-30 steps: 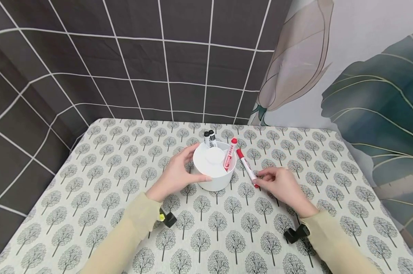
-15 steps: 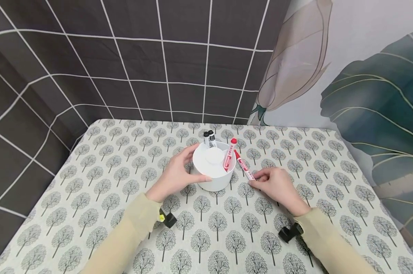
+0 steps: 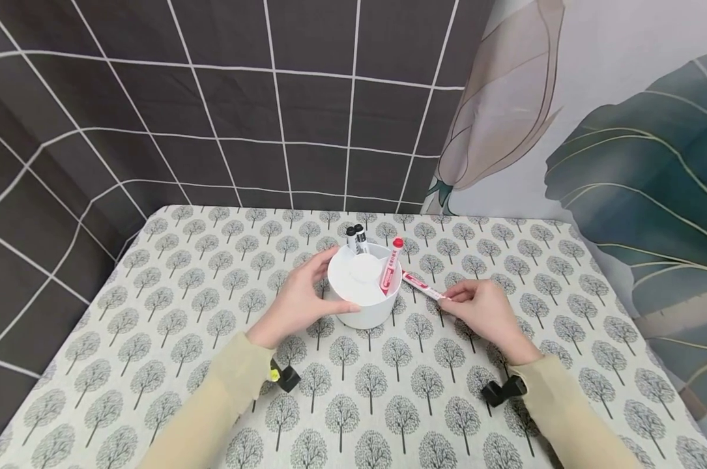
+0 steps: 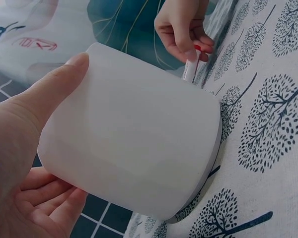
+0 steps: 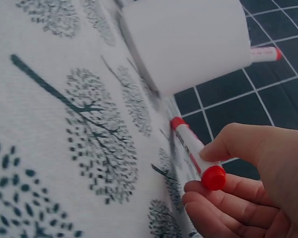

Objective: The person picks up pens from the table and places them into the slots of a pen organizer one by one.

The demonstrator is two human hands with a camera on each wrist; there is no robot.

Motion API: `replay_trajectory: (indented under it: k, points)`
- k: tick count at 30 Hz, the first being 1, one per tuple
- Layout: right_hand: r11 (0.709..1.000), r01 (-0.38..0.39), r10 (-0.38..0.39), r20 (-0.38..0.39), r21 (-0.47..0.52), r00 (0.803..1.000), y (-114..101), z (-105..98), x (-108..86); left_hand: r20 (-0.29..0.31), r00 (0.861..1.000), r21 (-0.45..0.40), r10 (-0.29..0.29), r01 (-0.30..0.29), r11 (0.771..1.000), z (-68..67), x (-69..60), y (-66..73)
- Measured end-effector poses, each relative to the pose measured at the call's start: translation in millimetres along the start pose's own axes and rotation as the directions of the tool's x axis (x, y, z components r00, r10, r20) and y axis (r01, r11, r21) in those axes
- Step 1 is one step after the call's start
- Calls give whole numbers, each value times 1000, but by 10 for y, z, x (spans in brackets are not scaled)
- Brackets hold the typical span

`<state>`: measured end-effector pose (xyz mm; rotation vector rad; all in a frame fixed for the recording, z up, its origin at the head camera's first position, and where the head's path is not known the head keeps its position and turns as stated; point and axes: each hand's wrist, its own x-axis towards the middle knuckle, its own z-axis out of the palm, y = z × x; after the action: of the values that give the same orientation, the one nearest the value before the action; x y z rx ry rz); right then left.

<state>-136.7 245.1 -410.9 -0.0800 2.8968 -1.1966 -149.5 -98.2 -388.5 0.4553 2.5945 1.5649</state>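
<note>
My left hand (image 3: 300, 299) grips a white round pen holder (image 3: 371, 316) from its left side, thumb across the front and fingers round the back. Two black-capped markers (image 3: 358, 241) stand in a rear compartment. A red-capped marker (image 3: 391, 268) leans upright at the holder's right rim. To the right, my right hand (image 3: 485, 316) pinches a second red marker (image 3: 421, 285) near one end, between thumb and fingers. In the right wrist view this marker (image 5: 192, 148) is white with red at both ends. Its far end points toward the holder; whether it touches the holder, I cannot tell.
A tree-print cloth (image 3: 371, 417) covers the table. Behind it hangs a dark curtain with a white grid (image 3: 224, 98), and a floral curtain (image 3: 634, 163) hangs at the right. Black wrist cameras (image 3: 504, 391) are strapped to both wrists.
The red marker in my right hand has shifted and swung to a flatter slant, its far end now beside the holder. My left hand and the holder have stayed in place.
</note>
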Motion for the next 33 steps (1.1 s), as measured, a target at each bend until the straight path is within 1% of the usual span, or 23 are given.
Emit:
replay_trajectory:
  k: [2,5,10,17,23,26,28,33]
  points:
    - [1000,21,-21,-22,7,1000,-3,-36,10,2,1000,-6,-3,3,1000,1,9,4]
    - [999,24,-22,-40,45,999,-24,-96,10,2,1000,-6,0,0,1000,1,12,0]
    - [991,-15,23,-66,129,998,-76,-195,6,-2,1000,2,2,-2,1000,-5,5,4]
    - [994,21,-6,-138,108,990,-106,-379,22,0,1000,4,-6,6,1000,-3,0,11]
    - [991,15,11,-194,133,981,-238,-561,10,1,1000,6,4,-4,1000,1,7,8]
    - [985,25,15,-230,168,973,-318,-630,2,-1,1000,5,4,-4,1000,0,7,6]
    - [978,47,8,-259,205,966,-368,-667,2,-1,1000,7,6,-6,1000,-1,9,0]
    - [950,131,-22,-358,282,933,-499,-754,0,2,1000,1,12,-12,1000,-1,7,-6]
